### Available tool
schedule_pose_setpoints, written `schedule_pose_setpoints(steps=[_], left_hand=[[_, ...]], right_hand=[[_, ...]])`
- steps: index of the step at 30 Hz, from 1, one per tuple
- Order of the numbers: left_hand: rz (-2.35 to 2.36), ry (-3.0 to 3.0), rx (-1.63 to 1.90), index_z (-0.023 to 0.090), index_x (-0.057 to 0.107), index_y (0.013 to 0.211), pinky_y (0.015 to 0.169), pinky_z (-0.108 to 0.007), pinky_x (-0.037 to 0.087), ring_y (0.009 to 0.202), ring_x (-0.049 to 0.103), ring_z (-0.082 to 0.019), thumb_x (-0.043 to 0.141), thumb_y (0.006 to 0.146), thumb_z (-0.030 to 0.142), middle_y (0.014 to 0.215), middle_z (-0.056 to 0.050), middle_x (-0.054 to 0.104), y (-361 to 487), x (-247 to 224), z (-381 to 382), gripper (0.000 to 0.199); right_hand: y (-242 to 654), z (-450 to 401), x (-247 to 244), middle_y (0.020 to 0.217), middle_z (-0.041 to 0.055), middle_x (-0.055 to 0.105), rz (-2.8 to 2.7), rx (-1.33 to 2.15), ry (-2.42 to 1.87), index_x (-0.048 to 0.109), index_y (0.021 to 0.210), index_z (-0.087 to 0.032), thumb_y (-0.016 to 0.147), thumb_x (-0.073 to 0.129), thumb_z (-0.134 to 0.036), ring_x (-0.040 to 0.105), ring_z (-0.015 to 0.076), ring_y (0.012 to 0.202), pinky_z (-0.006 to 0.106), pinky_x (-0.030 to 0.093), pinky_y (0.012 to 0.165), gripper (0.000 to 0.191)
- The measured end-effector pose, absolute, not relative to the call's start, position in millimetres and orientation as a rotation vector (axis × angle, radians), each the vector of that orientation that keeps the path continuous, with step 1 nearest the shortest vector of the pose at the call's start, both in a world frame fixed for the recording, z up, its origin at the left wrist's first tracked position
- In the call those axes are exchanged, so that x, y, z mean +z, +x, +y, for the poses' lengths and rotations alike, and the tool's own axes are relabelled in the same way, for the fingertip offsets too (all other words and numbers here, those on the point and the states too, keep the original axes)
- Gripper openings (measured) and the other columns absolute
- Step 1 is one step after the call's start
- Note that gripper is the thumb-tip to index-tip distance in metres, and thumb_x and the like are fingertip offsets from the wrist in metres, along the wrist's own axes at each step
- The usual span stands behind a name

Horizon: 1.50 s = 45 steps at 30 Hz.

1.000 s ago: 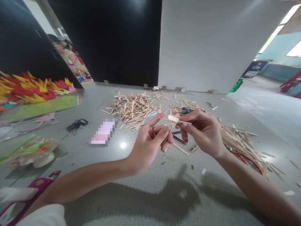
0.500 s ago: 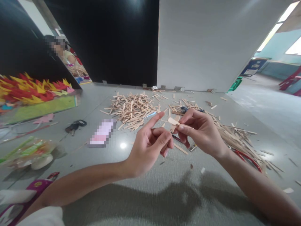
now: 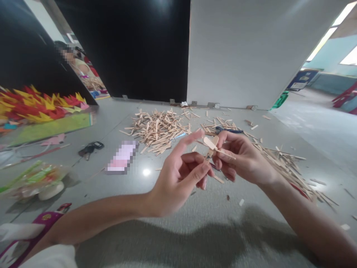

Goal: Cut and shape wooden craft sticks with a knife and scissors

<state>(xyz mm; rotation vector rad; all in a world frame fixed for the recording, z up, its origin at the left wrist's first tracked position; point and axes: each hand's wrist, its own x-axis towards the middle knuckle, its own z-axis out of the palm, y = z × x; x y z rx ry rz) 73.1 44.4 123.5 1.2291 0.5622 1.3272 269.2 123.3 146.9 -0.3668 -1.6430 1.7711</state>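
My left hand [image 3: 178, 175] pinches the lower end of a small wooden stick piece [image 3: 208, 155] between thumb and fingers, its index finger stretched upward. My right hand [image 3: 242, 158] grips a thin craft stick [image 3: 227, 153] between thumb and index finger. Its rounded end lies across the piece in the left hand, and the two form a small V at the top. A dark mark shows on the lower piece. My fingers hide part of where the sticks meet. Behind my hands a pile of short craft sticks [image 3: 158, 128] lies on the grey floor.
More cut sticks [image 3: 284, 163] spread at the right, with dark-handled pliers [image 3: 228, 130] among them. To the left are a phone [image 3: 122, 158], keys [image 3: 90, 149], a plastic bag [image 3: 33, 176] and folded red and yellow paper [image 3: 41, 104]. Upright black [image 3: 139, 48] and white panels [image 3: 237, 52] stand behind; a person sits beyond.
My hands have shifted slightly right. The sticks between them have turned so that two rounded ends now show as a V. My left index finger has bent a little toward them.
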Motion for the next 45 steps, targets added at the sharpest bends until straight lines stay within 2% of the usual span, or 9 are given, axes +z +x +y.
schedule_pose_setpoints(steps=[3,9,17,26,30,33,37,42,45], left_hand=[[0.530,1.251,1.327,0.019,0.063,0.128,0.059,-0.017,0.054,0.062,0.062,-0.007,0.075,0.104,0.024,0.086,0.000,0.073,74.0,123.0,45.4,0.027],[0.550,1.264,1.356,0.016,0.063,0.121,0.056,-0.016,0.053,0.059,0.059,-0.006,0.073,0.105,0.022,0.084,-0.001,0.073,74.0,124.8,46.7,0.020],[0.555,1.240,1.357,0.017,0.063,0.121,0.057,-0.016,0.053,0.059,0.060,-0.007,0.073,0.104,0.022,0.082,0.000,0.073,74.1,126.1,46.8,0.021],[0.524,1.271,1.325,0.017,0.063,0.117,0.059,-0.017,0.054,0.062,0.063,-0.007,0.071,0.106,0.022,0.087,-0.003,0.076,72.4,122.1,47.0,0.015],[0.571,1.282,1.317,0.018,0.060,0.122,0.059,-0.017,0.054,0.062,0.065,-0.007,0.068,0.108,0.026,0.086,0.000,0.072,71.7,123.0,45.9,0.018],[0.575,1.285,1.306,0.018,0.058,0.123,0.053,-0.014,0.050,0.054,0.059,-0.004,0.065,0.110,0.027,0.083,0.003,0.066,72.3,123.4,45.0,0.017],[0.554,1.283,1.314,0.020,0.058,0.122,0.049,-0.012,0.046,0.050,0.054,-0.002,0.064,0.110,0.028,0.081,0.005,0.064,72.9,121.2,42.9,0.016],[0.468,1.328,1.298,0.024,0.058,0.126,0.049,-0.011,0.050,0.053,0.062,-0.004,0.063,0.111,0.027,0.082,0.005,0.065,73.3,117.0,41.6,0.016],[0.428,1.338,1.268,0.024,0.057,0.129,0.052,-0.012,0.054,0.058,0.067,-0.006,0.061,0.113,0.030,0.085,0.003,0.067,72.6,119.7,42.1,0.018]], right_hand=[[268.3,120.7,145.1,0.071,-0.0030,0.073,-1.638,1.837,-0.359,0.063,0.095,-0.019,0.100,0.079,-0.032,0.054,0.0041,0.039,0.014,0.047,0.037,0.021],[266.1,117.6,145.4,0.072,-0.0036,0.072,-1.630,1.888,-0.333,0.064,0.094,-0.018,0.102,0.077,-0.030,0.051,0.0031,0.040,0.014,0.048,0.038,0.019],[266.8,118.0,144.7,0.072,-0.0033,0.070,-1.661,1.924,-0.337,0.065,0.096,-0.017,0.103,0.075,-0.028,0.050,0.0032,0.041,0.014,0.049,0.039,0.016],[269.0,117.0,150.7,0.074,-0.0018,0.071,-1.772,1.804,-0.398,0.068,0.093,-0.016,0.102,0.076,-0.028,0.056,0.0043,0.042,0.014,0.046,0.038,0.017],[267.5,115.9,151.0,0.072,-0.0015,0.071,-1.784,1.727,-0.465,0.073,0.089,-0.015,0.098,0.080,-0.031,0.059,0.0052,0.043,0.014,0.048,0.038,0.020],[267.4,115.2,150.0,0.072,-0.0007,0.071,-1.777,1.721,-0.481,0.074,0.088,-0.014,0.096,0.083,-0.034,0.057,0.0050,0.040,0.016,0.049,0.037,0.023],[269.0,115.3,148.6,0.072,-0.0006,0.071,-1.748,1.831,-0.476,0.073,0.087,-0.014,0.097,0.082,-0.037,0.056,0.0051,0.039,0.015,0.047,0.034,0.026],[270.1,117.9,146.7,0.068,-0.0039,0.069,-1.674,2.073,-0.400,0.069,0.087,-0.016,0.095,0.083,-0.039,0.044,0.0016,0.036,0.014,0.046,0.034,0.028],[270.8,119.3,147.1,0.064,-0.0052,0.068,-1.652,2.097,-0.375,0.070,0.089,-0.016,0.096,0.083,-0.037,0.046,0.0020,0.036,0.012,0.046,0.036,0.026]])
